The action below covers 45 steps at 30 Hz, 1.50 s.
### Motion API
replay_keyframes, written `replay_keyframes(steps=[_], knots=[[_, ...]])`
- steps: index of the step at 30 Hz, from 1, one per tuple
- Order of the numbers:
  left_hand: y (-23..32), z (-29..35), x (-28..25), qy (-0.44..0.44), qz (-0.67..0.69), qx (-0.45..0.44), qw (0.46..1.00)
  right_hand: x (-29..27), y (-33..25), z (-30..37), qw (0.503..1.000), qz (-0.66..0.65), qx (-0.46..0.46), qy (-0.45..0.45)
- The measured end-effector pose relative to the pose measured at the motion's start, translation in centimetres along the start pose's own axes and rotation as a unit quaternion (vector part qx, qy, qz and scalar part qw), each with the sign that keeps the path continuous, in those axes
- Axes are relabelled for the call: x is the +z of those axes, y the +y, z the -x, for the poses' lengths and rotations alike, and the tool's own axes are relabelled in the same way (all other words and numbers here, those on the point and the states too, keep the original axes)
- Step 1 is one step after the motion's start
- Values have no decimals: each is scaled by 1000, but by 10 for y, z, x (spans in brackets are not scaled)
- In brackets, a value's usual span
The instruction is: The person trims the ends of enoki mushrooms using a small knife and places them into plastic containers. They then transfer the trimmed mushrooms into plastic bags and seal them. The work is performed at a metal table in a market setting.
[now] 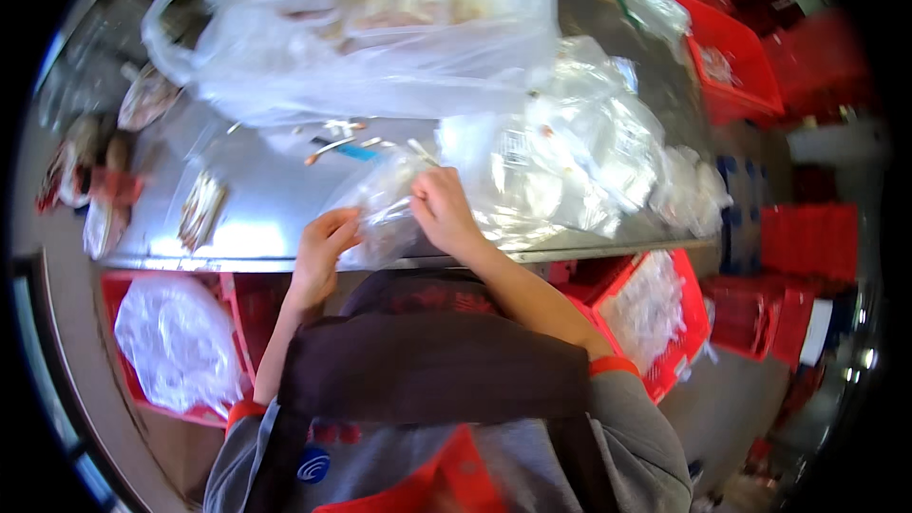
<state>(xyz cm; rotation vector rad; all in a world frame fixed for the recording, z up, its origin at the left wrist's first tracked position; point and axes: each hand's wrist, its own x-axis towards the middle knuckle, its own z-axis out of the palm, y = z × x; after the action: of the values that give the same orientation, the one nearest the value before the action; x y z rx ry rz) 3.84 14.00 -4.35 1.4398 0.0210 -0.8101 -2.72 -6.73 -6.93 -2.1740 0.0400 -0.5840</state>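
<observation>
glare whitens the tabletop (256, 223) toward its front left corner; blur softens the far edge; fisheye rim curves, black-cornered.

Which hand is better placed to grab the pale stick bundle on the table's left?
Left, probably: the left hand is nearer the stick bundle; the right hand is farther off, across the clear bag. Both grip the bag, so left would have to release first.
</observation>
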Motion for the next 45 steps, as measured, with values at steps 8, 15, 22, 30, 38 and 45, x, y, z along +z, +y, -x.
replay_keyframes(steps=[8,15,22,30,38,45], knots=[[20,27,8,-183,203,45,961,24,53,25,992,-44,107,51],[75,36,58,-358,208,152,898,-17,13,23,814,-451,341,-133],[86,14,119,-508,80,135,847,-115,22,50,717,-580,380,-78],[65,12,207,-345,-14,53,937,-294,76,160,686,-541,262,410],[37,6,270,-289,-31,-42,956,-375,185,194,679,-255,424,542],[14,21,252,-188,46,-44,980,-357,178,207,708,-189,365,574]])
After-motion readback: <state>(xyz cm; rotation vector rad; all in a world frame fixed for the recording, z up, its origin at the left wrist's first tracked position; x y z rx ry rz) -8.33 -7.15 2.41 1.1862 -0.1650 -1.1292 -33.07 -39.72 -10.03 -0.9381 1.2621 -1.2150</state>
